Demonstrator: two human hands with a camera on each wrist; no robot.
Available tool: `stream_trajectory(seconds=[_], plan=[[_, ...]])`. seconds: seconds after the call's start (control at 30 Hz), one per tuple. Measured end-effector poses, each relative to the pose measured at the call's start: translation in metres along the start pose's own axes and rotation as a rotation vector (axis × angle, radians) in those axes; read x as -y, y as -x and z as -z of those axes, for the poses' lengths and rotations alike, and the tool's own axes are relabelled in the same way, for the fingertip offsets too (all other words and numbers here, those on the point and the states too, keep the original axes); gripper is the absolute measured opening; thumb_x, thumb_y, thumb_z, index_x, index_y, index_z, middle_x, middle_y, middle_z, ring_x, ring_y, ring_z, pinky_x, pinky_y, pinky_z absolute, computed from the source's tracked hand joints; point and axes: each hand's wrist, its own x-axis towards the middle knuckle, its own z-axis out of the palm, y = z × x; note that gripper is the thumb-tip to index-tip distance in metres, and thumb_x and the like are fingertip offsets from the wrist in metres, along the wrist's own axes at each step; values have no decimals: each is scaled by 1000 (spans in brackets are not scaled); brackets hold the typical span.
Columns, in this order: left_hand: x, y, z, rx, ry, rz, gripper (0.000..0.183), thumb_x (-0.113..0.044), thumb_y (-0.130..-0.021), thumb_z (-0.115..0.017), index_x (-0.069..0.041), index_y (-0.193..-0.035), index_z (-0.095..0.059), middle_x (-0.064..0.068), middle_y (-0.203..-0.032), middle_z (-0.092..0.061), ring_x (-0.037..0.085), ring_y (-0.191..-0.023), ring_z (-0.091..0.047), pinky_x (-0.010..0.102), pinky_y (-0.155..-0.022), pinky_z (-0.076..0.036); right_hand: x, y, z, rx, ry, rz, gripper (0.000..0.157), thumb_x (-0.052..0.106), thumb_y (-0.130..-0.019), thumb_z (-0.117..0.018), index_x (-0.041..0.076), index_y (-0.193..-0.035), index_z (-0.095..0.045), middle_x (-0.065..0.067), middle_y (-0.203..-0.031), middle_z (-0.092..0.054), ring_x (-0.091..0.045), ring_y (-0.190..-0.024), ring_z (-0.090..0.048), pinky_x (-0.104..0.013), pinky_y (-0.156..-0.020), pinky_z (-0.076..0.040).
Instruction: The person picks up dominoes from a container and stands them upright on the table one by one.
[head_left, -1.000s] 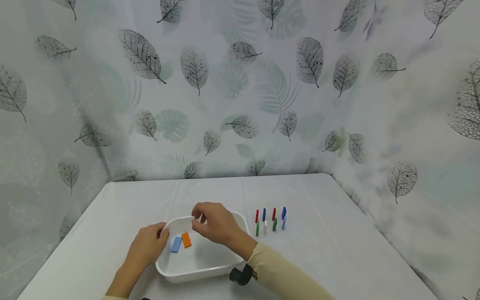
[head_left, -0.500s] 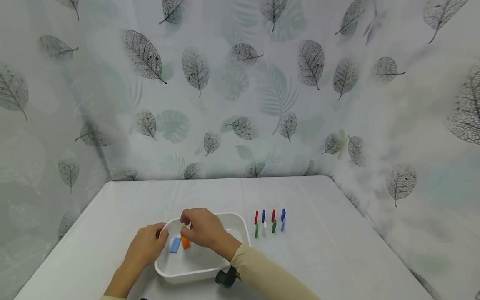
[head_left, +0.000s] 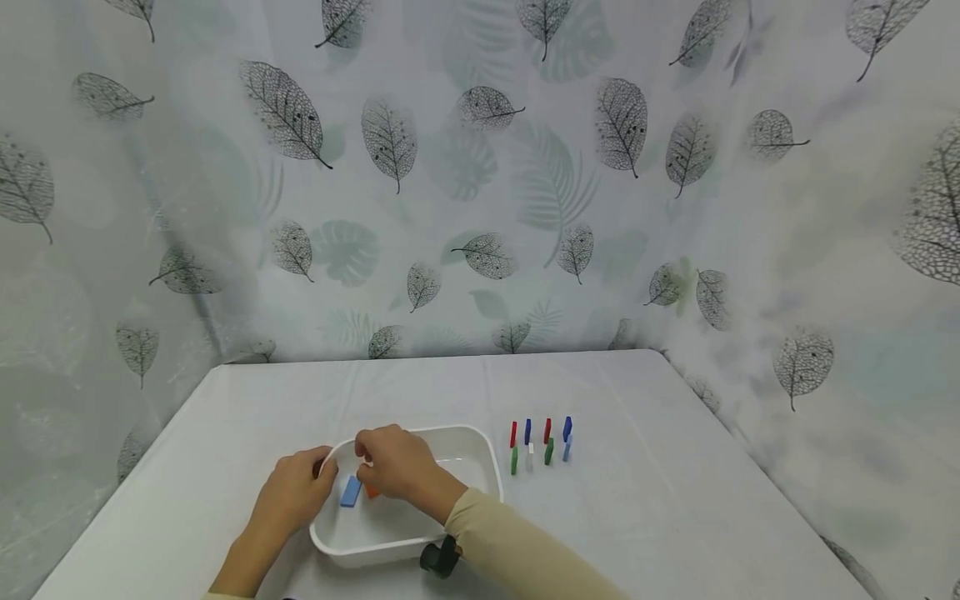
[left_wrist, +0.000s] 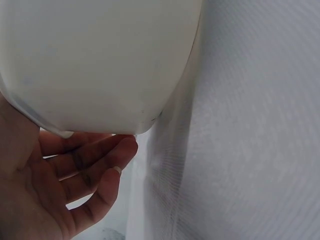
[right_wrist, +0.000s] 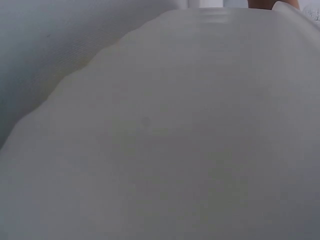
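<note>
My left hand (head_left: pixel 296 492) holds the left rim of a white plastic tub (head_left: pixel 405 550), its thumb at the rim. The left wrist view shows the left fingers (left_wrist: pixel 95 165) bent along the outside of the tub (left_wrist: pixel 100 65). My right hand (head_left: pixel 401 467) reaches down into the tub with thumb and index finger curled toward each other. They are right at a flat orange block (head_left: pixel 372 492) and cover much of it; I cannot tell if they pinch it. Just left of it lies a light blue block (head_left: pixel 350 492). The tub wall (right_wrist: pixel 175 125) fills the right wrist view, hiding the right hand.
Right of the tub, several thin blocks stand upright in two rows on the white table (head_left: pixel 675 517). Among them are a red block (head_left: pixel 513 434), a dark blue block (head_left: pixel 567 429), a green block (head_left: pixel 549 451) and a white block (head_left: pixel 531 455). A leaf-print curtain (head_left: pixel 480 183) surrounds the table.
My right hand has moved left and down inside the tub, from beside the orange block to over it. The left hand stays on the rim, and the upright blocks have not moved.
</note>
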Motion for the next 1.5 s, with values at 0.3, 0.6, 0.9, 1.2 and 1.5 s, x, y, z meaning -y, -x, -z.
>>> stream_trajectory(seconds=[0.3, 0.6, 0.9, 1.2, 1.5], plan=[[0, -1, 0, -7, -3, -12, 22, -15, -99, -58, -2, -107, -74, 0, -77, -61, 21, -71, -53, 39, -61, -42, 0, -2, -9, 82, 79, -44, 23, 30, -89, -81, 21, -110, -74, 12, -83, -63, -8, -68, -51, -24, -54, -41], [0, -1, 1, -12, -12, -17, 24, -15, -99, -57, -1, -109, -74, 2, -80, -64, 21, -72, -54, 40, -62, -45, 3, 2, -15, 117, 158, -13, 20, 29, -88, -81, 20, -82, -64, 8, -70, -51, -8, -66, -46, -25, -52, -40], [1, -1, 1, -8, -18, -1, 26, -15, -99, -57, -1, -111, -74, 6, -88, -69, 22, -75, -55, 44, -65, -48, 3, 1, -20, 141, 228, -8, 20, 36, -89, -83, 22, -93, -69, 8, -76, -52, -7, -71, -46, -25, -56, -42], [2, -1, 0, 9, -11, 11, 27, -15, -99, -57, 1, -114, -73, 4, -86, -68, 22, -75, -55, 43, -66, -48, 0, 2, -24, 135, 186, 19, 26, 28, -87, -84, 23, -79, -60, 9, -73, -51, -7, -69, -46, -25, -55, -40], [1, 0, 0, 4, -7, 12, 26, -15, -99, -56, 0, -112, -73, 3, -84, -67, 22, -74, -55, 42, -64, -47, -1, 4, -22, 107, 120, 42, 28, 20, -84, -84, 16, -72, -59, 7, -63, -50, -9, -60, -44, -23, -53, -36]])
